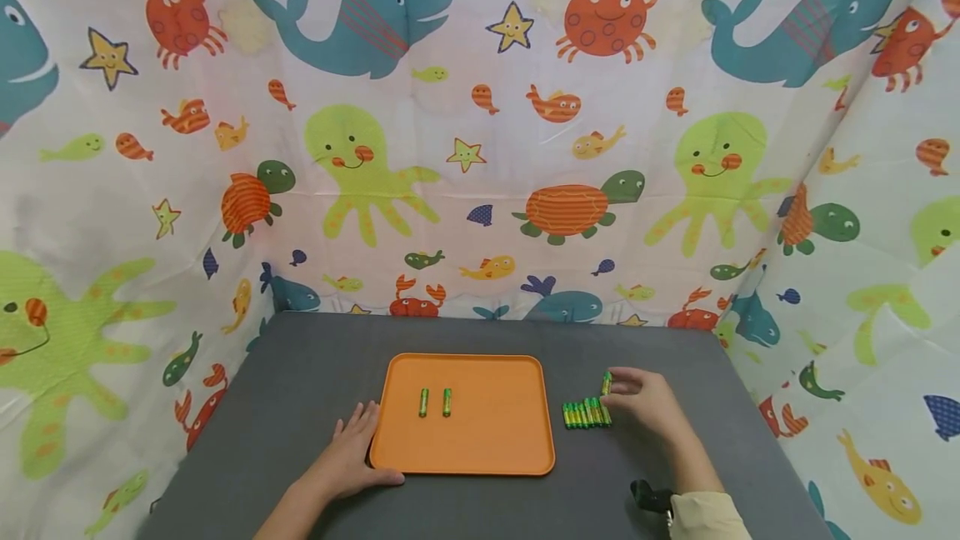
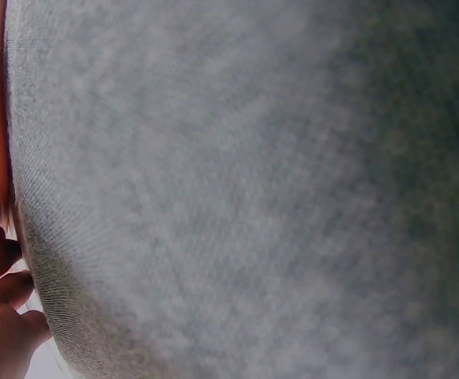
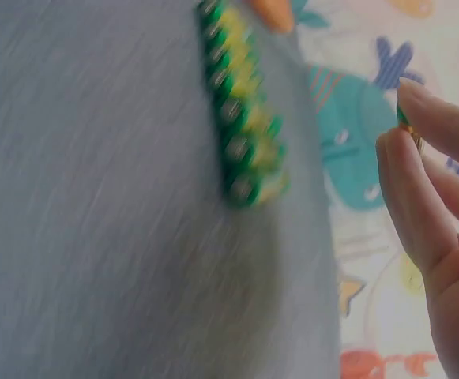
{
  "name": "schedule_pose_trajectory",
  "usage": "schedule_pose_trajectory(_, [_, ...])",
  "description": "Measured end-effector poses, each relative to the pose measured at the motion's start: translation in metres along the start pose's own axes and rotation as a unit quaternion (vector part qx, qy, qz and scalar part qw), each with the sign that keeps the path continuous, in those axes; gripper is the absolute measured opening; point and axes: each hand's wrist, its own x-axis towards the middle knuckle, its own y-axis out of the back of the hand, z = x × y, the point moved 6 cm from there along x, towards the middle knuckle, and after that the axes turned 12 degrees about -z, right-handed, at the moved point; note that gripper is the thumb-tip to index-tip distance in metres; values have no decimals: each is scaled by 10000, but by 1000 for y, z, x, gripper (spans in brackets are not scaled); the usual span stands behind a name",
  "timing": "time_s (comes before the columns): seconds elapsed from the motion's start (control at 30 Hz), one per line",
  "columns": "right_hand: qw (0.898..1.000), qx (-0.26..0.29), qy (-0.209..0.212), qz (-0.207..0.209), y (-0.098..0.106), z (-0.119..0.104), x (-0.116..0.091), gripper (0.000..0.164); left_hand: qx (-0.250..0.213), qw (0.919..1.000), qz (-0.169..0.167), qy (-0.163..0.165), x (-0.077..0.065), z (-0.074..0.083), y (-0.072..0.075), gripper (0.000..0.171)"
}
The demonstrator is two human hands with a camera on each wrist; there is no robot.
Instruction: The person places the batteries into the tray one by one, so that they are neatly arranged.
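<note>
An orange tray lies on the grey table, with two green-and-yellow batteries, a left battery and a right battery, set apart on it. My left hand rests at its front left corner, fingers spread along the left side and thumb at the front rim. To the tray's right, several more batteries lie side by side in a row. Just above the row's right end, my right hand pinches one battery between thumb and fingertips. The right wrist view shows that battery mostly hidden by fingers.
The grey table reaches back to a hanging sheet printed with sea animals, which also closes in both sides. A black device sits by the right wrist, near a pale sleeve.
</note>
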Motion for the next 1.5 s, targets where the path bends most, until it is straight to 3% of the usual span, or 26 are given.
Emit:
schedule_pose_trajectory(0.2, [9999, 86, 71, 14, -12, -30, 5, 66, -141, 9998, -48, 107, -2, -1, 0, 136])
schedule_pose_trajectory(0.37, [9995, 105, 280, -107, -27, -48, 15, 62, -179, 9996, -69, 200, -3, -4, 0, 137])
schedule_pose_trajectory(0.63, [9977, 235, 510, -382, -58, -67, 26, 53, -175, 9997, -70, 155, -2, -3, -3, 136])
schedule_pose_trajectory(1.0, [9955, 82, 688, -652, -98, -100, 36, 56, -137, 9999, -22, 50, -2, -1, -2, 136])
schedule_pose_trajectory(1.5, [9880, 492, 929, -1132, -155, -119, 49, 55, -77, 10000, -6, 34, -1, -4, -3, 136])
